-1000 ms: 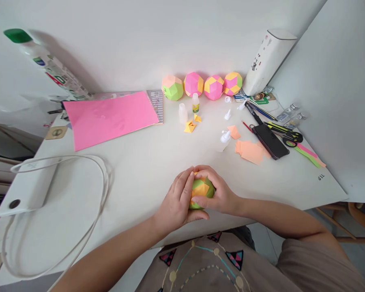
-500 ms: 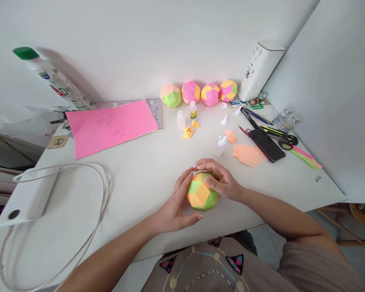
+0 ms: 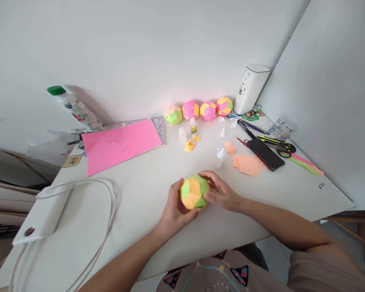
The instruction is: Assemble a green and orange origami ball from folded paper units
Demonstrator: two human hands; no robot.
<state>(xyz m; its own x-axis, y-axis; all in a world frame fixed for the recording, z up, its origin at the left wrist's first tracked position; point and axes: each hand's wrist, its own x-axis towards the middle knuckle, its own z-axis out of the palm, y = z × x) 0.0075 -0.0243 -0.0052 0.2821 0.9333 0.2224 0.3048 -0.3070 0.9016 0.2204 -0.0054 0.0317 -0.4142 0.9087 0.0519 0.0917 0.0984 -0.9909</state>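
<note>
A folded-paper ball (image 3: pixel 194 192) with yellow-orange and green facets is held above the front of the white table. My left hand (image 3: pixel 172 214) cups it from the left and below, thumb along its lower edge. On the other side, my right hand (image 3: pixel 226 195) curls round the right edge with its thumb against the ball; that thumb is slightly blurred. Just beyond the ball stands a glue bottle (image 3: pixel 220 158) with a white nozzle. Small folded orange paper pieces (image 3: pixel 189 146) lie farther back, near a small yellow-labelled bottle (image 3: pixel 193 126).
Several finished paper balls (image 3: pixel 190 110) line the wall. Pink sheets (image 3: pixel 121 146) lie at left, beside a power strip (image 3: pixel 44 215) with a looped white cable. At right are peach paper pieces (image 3: pixel 247 165), a black phone (image 3: pixel 266 154) and scissors (image 3: pixel 284 153).
The ball has tilted and shifted slightly left, and my left thumb has closed against its underside. My right hand has slid from its top to its right side. The camera view has tipped upward.
</note>
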